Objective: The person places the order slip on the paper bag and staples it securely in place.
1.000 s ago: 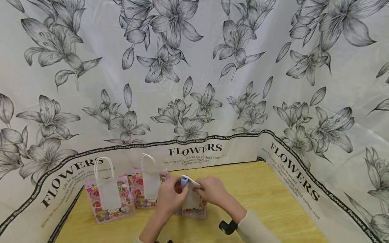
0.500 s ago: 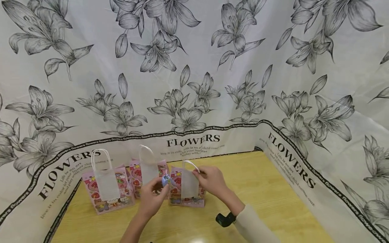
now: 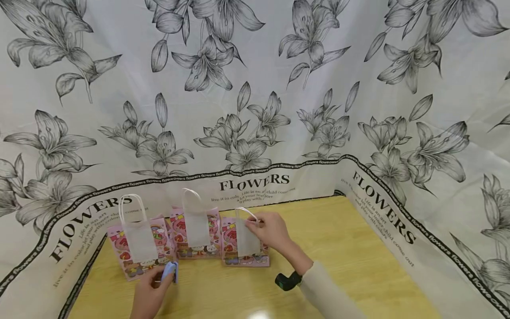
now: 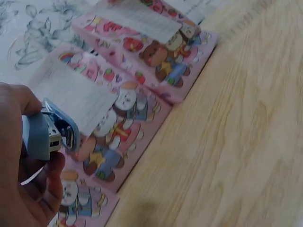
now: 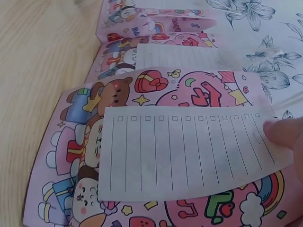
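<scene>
My left hand (image 3: pixel 148 290) grips a small light-blue stapler (image 3: pixel 170 271) at the front left, low before the left gift bag (image 3: pixel 119 241). In the left wrist view the stapler (image 4: pixel 40 137) shows its metal end between thumb and fingers. My right hand (image 3: pixel 275 230) pinches the top of a white lined checklist slip (image 3: pixel 248 241) on the right gift bag (image 3: pixel 229 248), beside its white handle (image 3: pixel 242 212). The right wrist view shows that slip (image 5: pixel 180 151) lying flat over the bag's cartoon print, with a fingertip of the hand (image 5: pixel 289 142) on its upper end.
A middle gift bag (image 3: pixel 215 228) stands between the other two, also with a white slip (image 3: pixel 198 230) on its front. The bags stand in a row on the wooden table (image 3: pixel 338 257). A flower-printed cloth (image 3: pixel 311 186) walls off the back and sides.
My left hand has carried the stapler away from the right bag's top, leftward and toward me. My right hand stays at that bag's top; its slip now shows unobstructed.
</scene>
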Tool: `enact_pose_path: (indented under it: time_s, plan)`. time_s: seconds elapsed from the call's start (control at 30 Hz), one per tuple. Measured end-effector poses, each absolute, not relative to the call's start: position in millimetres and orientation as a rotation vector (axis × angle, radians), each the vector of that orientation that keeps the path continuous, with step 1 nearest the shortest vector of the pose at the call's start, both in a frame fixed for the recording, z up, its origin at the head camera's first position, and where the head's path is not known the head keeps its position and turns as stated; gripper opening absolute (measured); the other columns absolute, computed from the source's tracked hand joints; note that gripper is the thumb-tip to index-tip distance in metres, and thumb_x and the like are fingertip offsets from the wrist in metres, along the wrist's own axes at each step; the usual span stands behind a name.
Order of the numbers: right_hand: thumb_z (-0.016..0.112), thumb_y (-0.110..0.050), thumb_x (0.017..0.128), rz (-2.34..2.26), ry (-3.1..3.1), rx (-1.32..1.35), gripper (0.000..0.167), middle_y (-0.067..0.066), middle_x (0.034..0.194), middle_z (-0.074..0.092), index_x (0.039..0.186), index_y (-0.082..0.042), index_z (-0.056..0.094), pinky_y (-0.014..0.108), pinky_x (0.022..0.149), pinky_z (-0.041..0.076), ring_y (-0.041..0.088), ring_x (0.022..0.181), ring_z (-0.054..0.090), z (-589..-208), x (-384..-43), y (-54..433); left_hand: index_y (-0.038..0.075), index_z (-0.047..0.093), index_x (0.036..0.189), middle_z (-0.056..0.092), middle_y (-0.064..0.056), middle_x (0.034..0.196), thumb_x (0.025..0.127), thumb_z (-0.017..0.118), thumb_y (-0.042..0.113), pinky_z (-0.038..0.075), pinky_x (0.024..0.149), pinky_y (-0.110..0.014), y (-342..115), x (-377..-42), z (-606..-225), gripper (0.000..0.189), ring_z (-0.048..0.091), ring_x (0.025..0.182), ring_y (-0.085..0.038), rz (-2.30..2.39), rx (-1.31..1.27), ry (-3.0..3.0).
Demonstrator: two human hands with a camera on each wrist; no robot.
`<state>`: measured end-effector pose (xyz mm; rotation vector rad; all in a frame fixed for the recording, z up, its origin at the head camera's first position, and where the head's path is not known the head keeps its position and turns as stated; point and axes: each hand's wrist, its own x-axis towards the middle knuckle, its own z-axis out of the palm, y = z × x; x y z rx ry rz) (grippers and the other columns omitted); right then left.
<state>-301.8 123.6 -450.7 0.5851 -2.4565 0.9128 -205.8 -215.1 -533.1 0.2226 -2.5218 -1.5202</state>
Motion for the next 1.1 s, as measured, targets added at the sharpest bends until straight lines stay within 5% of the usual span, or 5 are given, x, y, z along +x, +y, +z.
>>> enact_pose_path:
  time_s: [0.2, 0.47, 0.83, 0.97, 1.1]
  plan:
    - [0.073, -0.025, 0.089, 0.953, -2.483, 0.523, 0.012, -0.011, 0.059, 0.057, 0.081, -0.016, 0.074, 0.024, 0.045, 0.035, 0.005, 0.045, 0.041, -438.7, -316.1, 124.1, -0.007, 0.063, 0.119, 0.067, -0.015, 0.098, 0.093, 0.068, 0.027, 0.051, 0.064, -0.024, -233.3, -204.2, -536.7, 0.043, 0.061, 0.081, -0.016, -1.484, 0.304, -2.602]
    - [0.071, -0.022, 0.091, 1.066, -2.451, 0.489, 0.023, -0.004, 0.074, 0.067, 0.069, -0.015, 0.067, 0.026, 0.051, 0.040, 0.008, 0.051, 0.048, -442.1, -337.0, 133.1, -0.009, 0.065, 0.113, 0.069, -0.014, 0.096, 0.082, 0.075, 0.045, 0.051, 0.063, -0.027, -249.8, -195.6, -552.0, 0.063, 0.062, 0.078, -0.017, -1.472, 0.429, -2.681]
    - [0.072, -0.022, 0.091, 1.190, -2.519, 0.418, 0.010, -0.007, 0.057, 0.056, 0.082, -0.016, 0.072, 0.027, 0.044, 0.037, 0.010, 0.042, 0.040, -459.3, -340.2, 153.0, -0.005, 0.067, 0.111, 0.067, -0.006, 0.089, 0.078, 0.075, 0.056, 0.047, 0.062, -0.030, -257.2, -190.4, -575.9, 0.070, 0.059, 0.077, -0.017, -1.406, 0.479, -2.739]
    - [0.074, -0.021, 0.089, 1.214, -2.517, 0.414, 0.008, -0.005, 0.063, 0.057, 0.083, -0.016, 0.071, 0.029, 0.047, 0.041, 0.012, 0.049, 0.048, -463.5, -335.2, 156.3, -0.003, 0.066, 0.114, 0.066, -0.006, 0.091, 0.078, 0.077, 0.051, 0.047, 0.062, -0.030, -257.0, -190.4, -578.4, 0.066, 0.058, 0.078, -0.017, -1.463, 0.492, -2.731]
    - [0.077, -0.021, 0.086, 1.229, -2.509, 0.478, 0.015, 0.002, 0.089, 0.062, 0.096, -0.013, 0.069, 0.027, 0.059, 0.052, 0.016, 0.073, 0.066, -468.1, -326.6, 161.3, -0.003, 0.067, 0.113, 0.067, -0.006, 0.091, 0.078, 0.079, 0.047, 0.049, 0.062, -0.029, -259.0, -188.0, -581.8, 0.063, 0.060, 0.078, -0.017, -1.473, 0.490, -2.717]
